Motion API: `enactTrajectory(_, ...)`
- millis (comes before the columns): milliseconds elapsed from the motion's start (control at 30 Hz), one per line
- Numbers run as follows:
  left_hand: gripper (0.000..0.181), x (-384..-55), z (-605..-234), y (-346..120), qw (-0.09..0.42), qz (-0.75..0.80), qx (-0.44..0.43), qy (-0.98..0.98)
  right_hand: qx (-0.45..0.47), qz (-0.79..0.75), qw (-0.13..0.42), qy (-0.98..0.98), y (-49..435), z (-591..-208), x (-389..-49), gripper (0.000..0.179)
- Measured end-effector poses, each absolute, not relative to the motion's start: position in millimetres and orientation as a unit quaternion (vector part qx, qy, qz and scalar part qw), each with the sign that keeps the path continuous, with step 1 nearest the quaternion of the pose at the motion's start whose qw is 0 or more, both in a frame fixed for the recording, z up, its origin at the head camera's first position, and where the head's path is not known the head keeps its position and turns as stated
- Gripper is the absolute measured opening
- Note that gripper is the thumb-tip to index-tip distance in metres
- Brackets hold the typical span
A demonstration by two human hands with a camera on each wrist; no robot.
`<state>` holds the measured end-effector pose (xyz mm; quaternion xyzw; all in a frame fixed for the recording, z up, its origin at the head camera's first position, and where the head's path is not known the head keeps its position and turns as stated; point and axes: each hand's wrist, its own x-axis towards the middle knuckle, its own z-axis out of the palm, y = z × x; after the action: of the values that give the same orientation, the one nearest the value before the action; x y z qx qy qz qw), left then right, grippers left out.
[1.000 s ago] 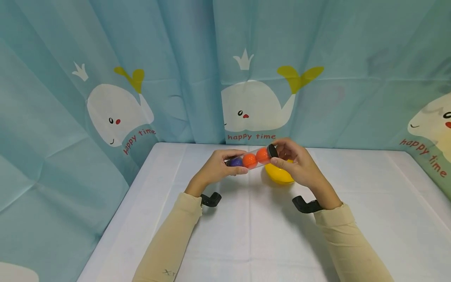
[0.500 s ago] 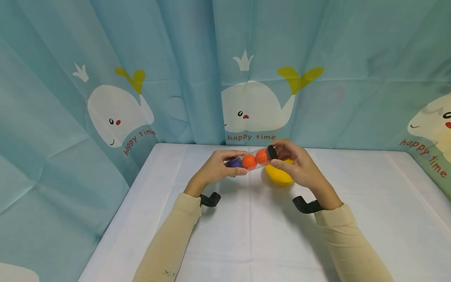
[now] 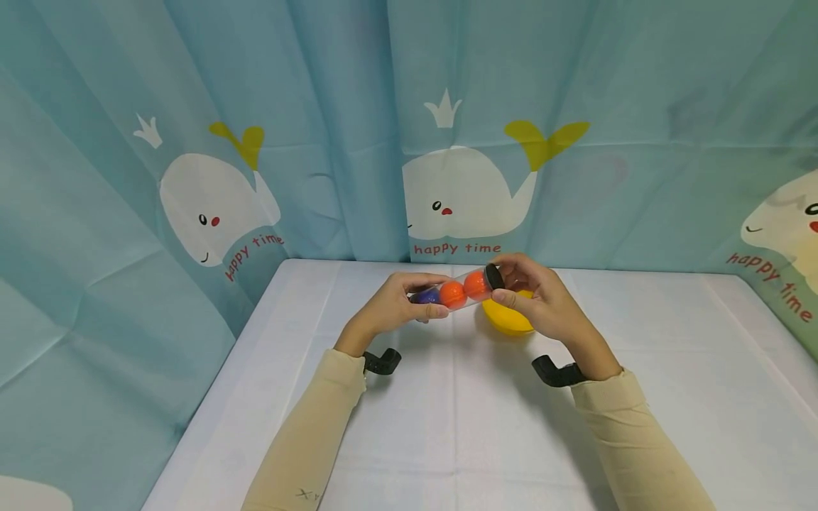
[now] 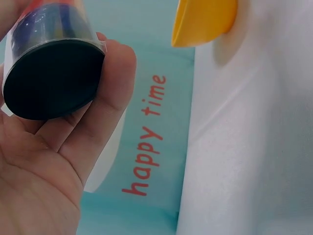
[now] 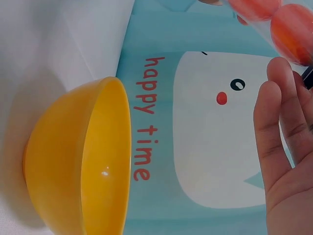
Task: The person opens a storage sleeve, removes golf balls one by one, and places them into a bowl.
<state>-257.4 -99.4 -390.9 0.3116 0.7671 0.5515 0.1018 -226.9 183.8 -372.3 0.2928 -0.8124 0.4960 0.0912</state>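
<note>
A clear tube (image 3: 469, 301) with black end caps is held tilted above the table, its right end higher. Inside it sit a blue ball (image 3: 429, 295) at the left end and two orange balls (image 3: 453, 294). The left hand (image 3: 395, 301) grips the tube's lower end, thumb in front; the black base (image 4: 54, 81) shows in the left wrist view. With thumb and fingers the right hand (image 3: 540, 294) pinches the black cap (image 3: 494, 276) at the upper end. Behind the right hand stands a yellow bowl (image 3: 505, 317); its inside (image 5: 105, 166) shows nothing in the visible part.
A white cloth covers the table (image 3: 415, 426). Its far edge meets a light blue curtain (image 3: 358, 142) printed with whales. Black wrist mounts (image 3: 382, 362) stick out inward from both wrists.
</note>
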Motion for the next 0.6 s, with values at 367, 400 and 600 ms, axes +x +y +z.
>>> enactTrajectory(367, 0.043, -259.8, -393.6, -102.3, 0.115, 0.556, 0.319, 0.759, 0.298, 0.502, 0.086, -0.808, 181.8, -372.3, -227.0, 0.035)
enactTrajectory(400, 0.042, -260.1, -394.0, -102.5, 0.115, 0.557, 0.322, 0.757, 0.297, 0.502, 0.086, -0.808, 181.7, -372.4, -226.9, 0.035)
enactTrajectory(600, 0.041, -261.8, -396.1, -103.5, 0.122, 0.563, 0.334, 0.746, 0.299, 0.498, 0.083, -0.810, 181.4, -372.3, -226.6, 0.035)
